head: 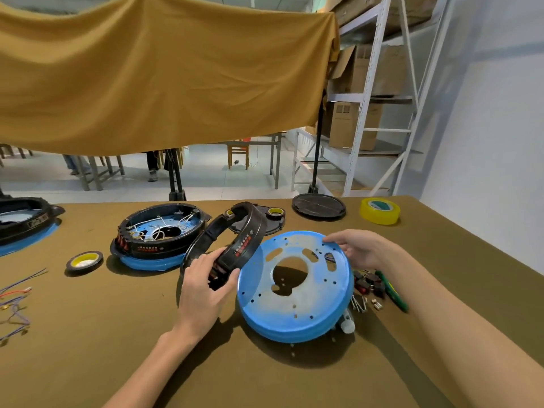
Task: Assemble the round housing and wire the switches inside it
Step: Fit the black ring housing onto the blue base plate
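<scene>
Head view, the only one: the left hand (206,285) grips the black ring housing (235,240), fingers (228,282) curled round its switch end, and the ring stands tilted on edge above the counter (117,334), between the finished unit and the blue base. The right hand (357,248) holds the far rim of the blue base plate (294,290), fingers curled over the edge, tipping it up toward the camera. This looks like the mating step, with ring and base not yet joined. The next move calls for laying the plate flat and seating the ring squarely on its rim. A wired example (160,237) sits just left, and loose red switches (369,282) and small parts lie right of the plate, beside a green screwdriver (393,290).
</scene>
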A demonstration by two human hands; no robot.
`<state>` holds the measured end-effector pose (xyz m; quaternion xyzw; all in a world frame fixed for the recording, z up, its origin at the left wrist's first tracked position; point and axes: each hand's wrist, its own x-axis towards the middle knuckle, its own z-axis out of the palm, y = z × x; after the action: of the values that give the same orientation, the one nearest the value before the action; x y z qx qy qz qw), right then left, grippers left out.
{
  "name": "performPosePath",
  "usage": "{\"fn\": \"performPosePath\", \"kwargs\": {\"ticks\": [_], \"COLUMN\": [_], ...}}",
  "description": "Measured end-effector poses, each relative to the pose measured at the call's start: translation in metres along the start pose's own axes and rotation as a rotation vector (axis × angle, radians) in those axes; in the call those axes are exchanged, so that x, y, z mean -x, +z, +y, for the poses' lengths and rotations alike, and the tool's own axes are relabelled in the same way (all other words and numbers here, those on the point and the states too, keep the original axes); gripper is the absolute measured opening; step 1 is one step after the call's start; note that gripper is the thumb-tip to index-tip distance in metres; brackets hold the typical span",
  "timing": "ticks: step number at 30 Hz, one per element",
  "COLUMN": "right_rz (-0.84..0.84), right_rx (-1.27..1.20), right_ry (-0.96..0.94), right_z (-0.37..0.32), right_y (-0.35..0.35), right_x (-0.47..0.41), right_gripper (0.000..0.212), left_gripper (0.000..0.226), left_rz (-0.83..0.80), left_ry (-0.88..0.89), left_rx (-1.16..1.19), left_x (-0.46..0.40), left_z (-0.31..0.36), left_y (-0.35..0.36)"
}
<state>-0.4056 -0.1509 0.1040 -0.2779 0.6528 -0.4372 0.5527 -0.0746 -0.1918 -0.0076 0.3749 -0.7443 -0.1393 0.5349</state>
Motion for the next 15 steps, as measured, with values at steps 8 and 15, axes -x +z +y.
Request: {"fn": "performPosePath", "kwargs": {"ticks": [8,15], "right_rz": [-0.07,0.098], "right_rx": [0.128,1.14], "right_ry": [-0.838,-1.45], "right_z": [-0.026,0.033], "right_y": [0.026,0.052], "right_x": [0.057,0.062], "right_gripper": [0.034,0.028], "left_gripper": [0.037,0.029], "left_rz": [0.165,0.292], "left_ry": [-0.143,-0.199], "left_rx": [0.259,0.425], "left_x": [-0.011,-0.031], "left_z": [0.014,0.021], "left_y": [-0.021,-0.042]}}
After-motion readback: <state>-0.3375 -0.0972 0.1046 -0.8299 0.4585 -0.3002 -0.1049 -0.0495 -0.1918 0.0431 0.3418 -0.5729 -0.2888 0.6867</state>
